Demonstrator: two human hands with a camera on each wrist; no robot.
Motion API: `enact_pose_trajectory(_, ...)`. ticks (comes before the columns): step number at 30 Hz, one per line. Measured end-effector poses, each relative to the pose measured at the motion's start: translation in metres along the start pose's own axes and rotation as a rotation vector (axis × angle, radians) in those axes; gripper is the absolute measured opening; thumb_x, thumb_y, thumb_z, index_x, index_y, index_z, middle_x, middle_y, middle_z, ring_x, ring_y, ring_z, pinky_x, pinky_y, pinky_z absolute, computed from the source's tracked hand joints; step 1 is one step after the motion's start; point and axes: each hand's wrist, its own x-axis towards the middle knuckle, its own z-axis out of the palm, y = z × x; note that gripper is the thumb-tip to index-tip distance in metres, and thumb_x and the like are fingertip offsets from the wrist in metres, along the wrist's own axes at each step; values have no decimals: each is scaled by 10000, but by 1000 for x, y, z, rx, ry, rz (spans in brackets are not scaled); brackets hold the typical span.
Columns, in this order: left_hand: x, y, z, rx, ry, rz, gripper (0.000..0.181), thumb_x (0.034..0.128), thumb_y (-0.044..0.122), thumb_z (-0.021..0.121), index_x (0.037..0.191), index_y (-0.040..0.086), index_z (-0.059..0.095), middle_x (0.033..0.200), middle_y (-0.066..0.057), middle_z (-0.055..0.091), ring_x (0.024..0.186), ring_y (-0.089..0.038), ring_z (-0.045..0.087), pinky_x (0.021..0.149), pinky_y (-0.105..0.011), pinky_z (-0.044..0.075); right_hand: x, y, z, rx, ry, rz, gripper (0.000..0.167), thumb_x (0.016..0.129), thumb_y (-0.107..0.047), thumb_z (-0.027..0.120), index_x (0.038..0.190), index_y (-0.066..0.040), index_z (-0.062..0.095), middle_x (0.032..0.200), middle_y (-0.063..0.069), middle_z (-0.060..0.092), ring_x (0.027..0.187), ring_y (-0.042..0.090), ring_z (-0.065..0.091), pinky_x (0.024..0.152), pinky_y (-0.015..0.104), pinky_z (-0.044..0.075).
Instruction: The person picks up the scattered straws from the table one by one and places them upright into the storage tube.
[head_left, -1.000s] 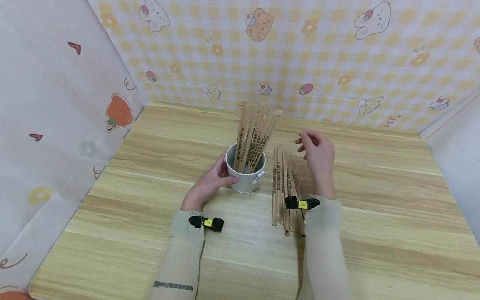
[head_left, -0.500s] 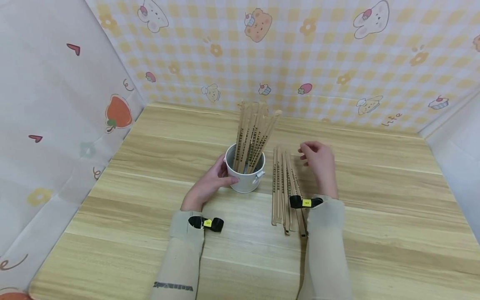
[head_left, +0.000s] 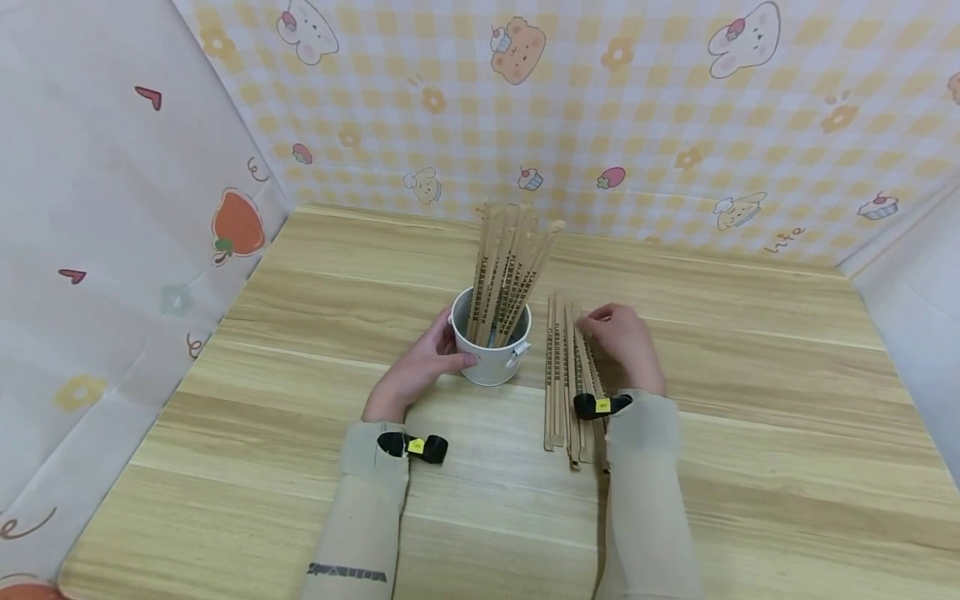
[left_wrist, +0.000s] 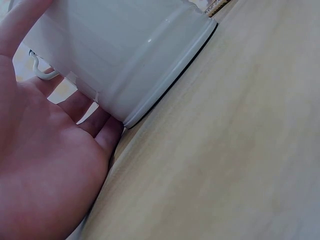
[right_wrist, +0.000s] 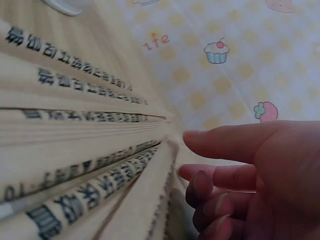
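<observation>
My left hand point(head_left: 420, 367) holds a small white metal bucket point(head_left: 491, 368) by its side, thumb at the front. In the left wrist view the fingers pass behind the bucket point(left_wrist: 120, 50), whose base is on the table. Several paper-wrapped straws point(head_left: 486, 279) with dark printing stand in it, leaning apart. To the right, a loose row of similar wrapped straws point(head_left: 555, 375) lies on the table. My right hand point(head_left: 626, 337) is at the far ends of this row. In the right wrist view its thumb and index finger are apart beside the straws point(right_wrist: 80, 135), the other fingers loosely curled.
A wood-grain table point(head_left: 285, 333) carries everything. Behind it rises a yellow checked cloth point(head_left: 570, 108) with cartoon prints, and a pale printed cloth point(head_left: 150, 192) closes off the left side.
My right hand has come down and toward me, then left, to the far ends of the lying straws. My left hand and the bucket have stayed in place.
</observation>
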Motion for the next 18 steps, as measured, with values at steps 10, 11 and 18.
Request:
enact_pose_trajectory(10, 0, 0, 0, 7, 5, -3, 853, 766, 66, 661, 1430, 233, 153, 1447, -57, 228, 1306, -176, 222, 1068, -325, 170, 0, -4, 6, -60, -3, -1, 344, 835, -377, 572, 942, -50, 586, 945, 106, 593, 826, 256, 522, 669, 345, 430)
enact_pose_trajectory(11, 0, 0, 0, 8, 5, -4, 852, 766, 67, 663, 1430, 234, 155, 1447, -56, 229, 1306, -175, 223, 1069, -326, 170, 0, -4, 7, -60, 0, 2, 333, 840, -367, 566, 937, -50, 589, 938, 105, 595, 815, 252, 524, 664, 341, 432)
enact_pose_trajectory(18, -1, 1, 0, 14, 15, -17, 853, 764, 93, 678, 1426, 257, 165, 1448, -42, 227, 1309, -173, 212, 1071, -339, 161, 0, -4, 6, -37, -3, 32, 308, 875, -310, 499, 972, -36, 601, 945, 114, 587, 776, 229, 517, 622, 307, 435)
